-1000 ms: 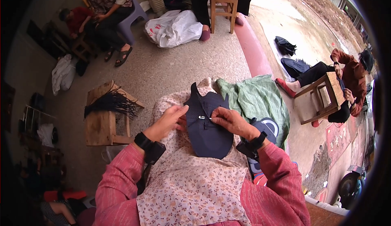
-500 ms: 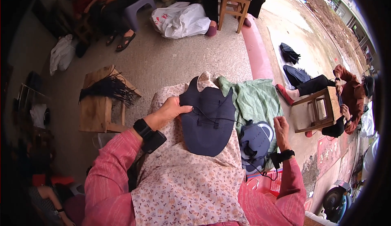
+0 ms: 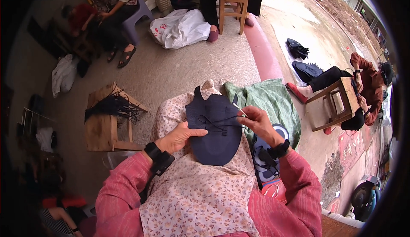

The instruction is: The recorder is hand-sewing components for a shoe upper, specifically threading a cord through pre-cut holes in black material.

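A dark navy, flat panel [image 3: 215, 149] with two pointed horns at its top and slits in its middle lies over my lap. My left hand [image 3: 176, 137] grips its left edge, thumb on top and fingers underneath. Black cord [image 3: 220, 122] loops across the slits toward the panel's right edge. There my right hand [image 3: 261, 125] pinches a thin, pale stick-like tool [image 3: 238, 108], close to the cord; its exact kind is unclear. A floral cloth [image 3: 196, 194] covers my lap beneath the panel.
Right of my lap are a green cloth [image 3: 269, 102] and more navy pieces with pale curved edges [image 3: 280, 131]. A wooden stool [image 3: 100, 134] at left bears a bundle of black cords [image 3: 113, 108]. Several people sit around; one at right works at a stool [image 3: 348, 94].
My right hand has come in from the right to the panel's right edge, where the pale tool now shows. My left hand has slid lower along the left edge.
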Demonstrator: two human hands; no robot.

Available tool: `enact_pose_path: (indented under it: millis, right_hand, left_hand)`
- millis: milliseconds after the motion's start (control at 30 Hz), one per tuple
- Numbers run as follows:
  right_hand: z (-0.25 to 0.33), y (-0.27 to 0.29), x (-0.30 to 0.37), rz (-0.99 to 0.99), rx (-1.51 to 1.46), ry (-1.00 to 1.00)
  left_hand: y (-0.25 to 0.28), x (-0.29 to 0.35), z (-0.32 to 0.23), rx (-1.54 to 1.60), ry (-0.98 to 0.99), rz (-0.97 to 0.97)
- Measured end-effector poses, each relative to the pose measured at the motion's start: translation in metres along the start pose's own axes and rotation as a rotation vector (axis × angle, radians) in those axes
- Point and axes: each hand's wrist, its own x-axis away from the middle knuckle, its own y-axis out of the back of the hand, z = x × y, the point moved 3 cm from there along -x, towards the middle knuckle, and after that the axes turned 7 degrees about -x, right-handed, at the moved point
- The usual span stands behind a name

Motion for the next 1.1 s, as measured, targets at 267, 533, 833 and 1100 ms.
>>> enact_pose_path:
  millis: [267,533,833,1100]
  right_hand:
    - [-0.013,-0.021,-0.026,0.112,0.433,0.049]
    - [0.002,0.080,-0.043,-0.421,0.444,0.332]
    - [-0.010,0.041,0.016,-0.237,0.118,-0.097]
    - [-0.026,-0.009,0.053,-0.101,-0.102,-0.398]
  left_hand:
    - [-0.005,-0.007,0.000,0.084,-0.008,-0.066]
    - [-0.005,-0.012,0.007,0.163,0.001,-0.049]
    - [0.010,-0.003,0.000,0.045,-0.040,-0.035]
    - [-0.012,0.010,-0.074,-1.396,-0.953,-0.571]
